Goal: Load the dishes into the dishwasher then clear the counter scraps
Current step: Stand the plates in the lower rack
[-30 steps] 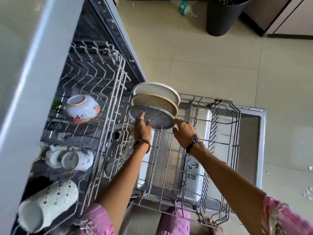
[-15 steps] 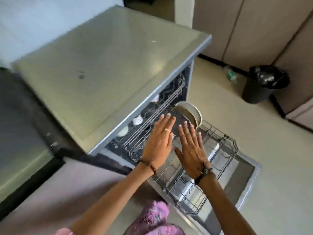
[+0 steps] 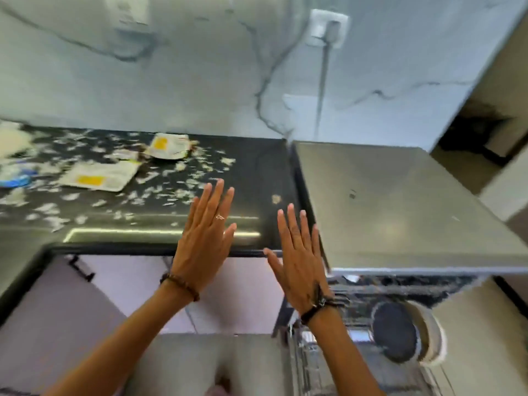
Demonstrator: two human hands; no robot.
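- Plates (image 3: 400, 332): lower right, standing in the dishwasher rack (image 3: 320, 364); loading looks done.
- Left hand (image 3: 204, 241), right hand (image 3: 300, 261): centre, fingers straight, holding nothing, raised above the counter edge.
- Counter (image 3: 257, 172): left of centre, strewn with scraps (image 3: 183, 178) and packets (image 3: 100, 177). Next: gather these.

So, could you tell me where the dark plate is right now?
The dark plate stands at lower right of the head view, in the dishwasher rack, below the steel top.

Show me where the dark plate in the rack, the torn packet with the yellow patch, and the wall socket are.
dark plate (image 3: 394, 331), head view, middle of its face
torn packet (image 3: 100, 177), head view, its flat front
wall socket (image 3: 328, 28), head view, its faceplate
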